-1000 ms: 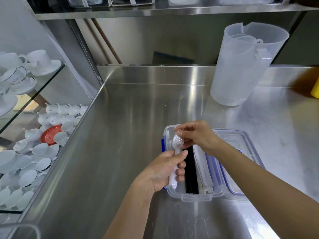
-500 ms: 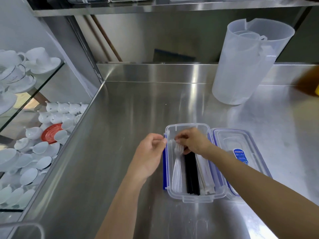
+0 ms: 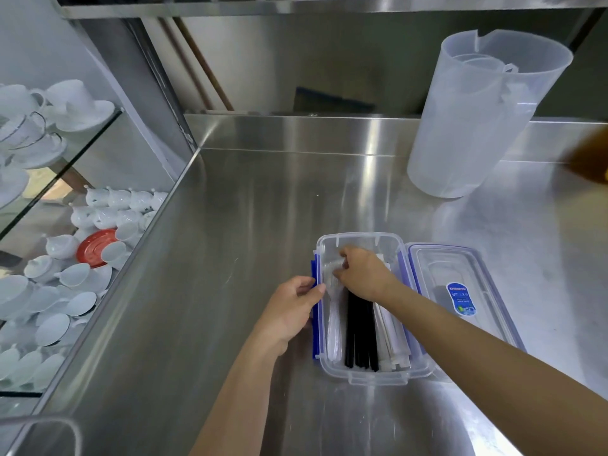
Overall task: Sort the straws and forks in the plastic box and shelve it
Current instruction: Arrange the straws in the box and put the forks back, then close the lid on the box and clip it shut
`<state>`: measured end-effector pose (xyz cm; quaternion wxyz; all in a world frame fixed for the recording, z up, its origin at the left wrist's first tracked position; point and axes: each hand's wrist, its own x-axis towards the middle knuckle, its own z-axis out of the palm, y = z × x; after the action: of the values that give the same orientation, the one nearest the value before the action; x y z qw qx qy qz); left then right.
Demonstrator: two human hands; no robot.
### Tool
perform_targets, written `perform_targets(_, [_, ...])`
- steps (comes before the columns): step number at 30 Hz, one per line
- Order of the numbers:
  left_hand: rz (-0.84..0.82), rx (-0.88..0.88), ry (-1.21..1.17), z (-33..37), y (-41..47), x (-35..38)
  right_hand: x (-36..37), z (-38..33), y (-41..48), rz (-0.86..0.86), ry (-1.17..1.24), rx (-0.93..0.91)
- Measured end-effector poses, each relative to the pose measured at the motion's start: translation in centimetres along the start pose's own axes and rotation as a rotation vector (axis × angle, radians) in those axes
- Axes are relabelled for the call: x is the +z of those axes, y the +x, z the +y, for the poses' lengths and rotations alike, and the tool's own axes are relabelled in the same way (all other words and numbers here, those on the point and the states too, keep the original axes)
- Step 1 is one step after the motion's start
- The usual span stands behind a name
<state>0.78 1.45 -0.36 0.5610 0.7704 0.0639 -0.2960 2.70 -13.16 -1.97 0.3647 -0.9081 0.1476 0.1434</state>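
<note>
Steel desk [image 3: 230, 258]: brushed stainless surface carrying everything; a glass cabinet of white porcelain cups [image 3: 49, 291] stands off its left edge, apart from the work.
Left hand [image 3: 289, 311]: loosely curled, fingers partly closed against the blue clip on the box's left wall, holding nothing else; it looks placed there to steady the box.
Clear rectangular plastic box [image 3: 375, 376]: open on the desk near the front, long side running away from the person.
Clear plastic forks [image 3: 334, 327]: laid lengthwise along the left wall.
Right hand [image 3: 362, 274]: reaching into the far end, fingertips pinched on the fork heads, probably squaring them.
Black straws [image 3: 360, 330]: bundled in the middle.
White paper-wrapped straws [image 3: 393, 340]: along the right wall.
Clear blue-edged lid [image 3: 467, 291]: off, lying touching the box's right side, ready for closing.
Translucent plastic jug [image 3: 477, 120]: upright at the back right, well apart.
</note>
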Motion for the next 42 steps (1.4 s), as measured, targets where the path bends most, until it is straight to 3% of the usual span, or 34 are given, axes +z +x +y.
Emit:
perform_targets(7, [0.000,-0.013,-0.073,0.1,-0.1,-0.1,-0.6,0.2,-0.4,-0.122,0.291,0.237])
perform_targets(12, [-0.001,-0.017,-0.074,0.1,0.0,-0.2,-0.5,-0.2,-1.2,-0.211,0.397,0.262])
perform_targets(23, [-0.007,-0.027,-0.066,-0.1,0.2,-0.3,-0.4,-0.1,-1.3,-0.205,0.420,0.239])
perform_targets(28, [0.019,-0.021,-0.021,-0.2,0.4,-1.1,-1.5,0.0,-1.6,-0.083,0.366,0.124])
perform_targets(32, [0.107,0.030,0.040,1.3,0.6,-2.0,-4.8,1.3,-2.9,0.103,0.488,0.001])
perform_targets(38, [0.163,0.321,0.334,6.8,2.2,0.2,-9.3,8.0,-6.1,0.427,0.594,-0.034])
perform_targets(42, [0.084,0.536,0.592,9.9,4.0,4.8,-10.8,13.0,-10.0,0.334,0.468,0.091])
